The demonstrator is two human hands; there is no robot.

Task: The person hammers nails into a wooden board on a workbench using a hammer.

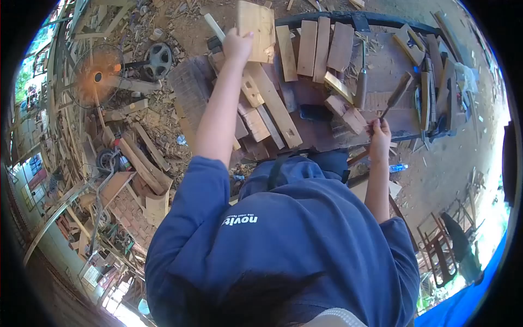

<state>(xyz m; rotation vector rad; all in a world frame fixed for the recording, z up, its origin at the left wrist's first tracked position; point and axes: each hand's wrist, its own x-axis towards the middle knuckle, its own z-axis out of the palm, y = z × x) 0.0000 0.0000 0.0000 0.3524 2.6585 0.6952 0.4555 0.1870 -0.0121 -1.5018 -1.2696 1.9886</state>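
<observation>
My left hand [238, 46] is closed at the left edge of a thick, pale wooden block [257, 30], raised over the far left part of the bench. Whether the block has a handle inside my grip cannot be made out. My right hand [379, 136] is closed around the metal blade of a chisel [400, 91], whose wooden handle points up and away. The chisel's lower end meets a reddish wooden piece [355, 121] at the near edge of the bench; its tip is hidden by my fingers. Beside that piece lies a dark flat object [315, 113].
Several cut timbers [308, 49] lie across the low wooden bench [389, 103], with mortised pieces [251, 91] on its left. A second wood-handled tool [361, 87] rests near the middle. A standing fan [98, 76] and scrap wood are at left; a plastic bottle [399, 168] lies at right.
</observation>
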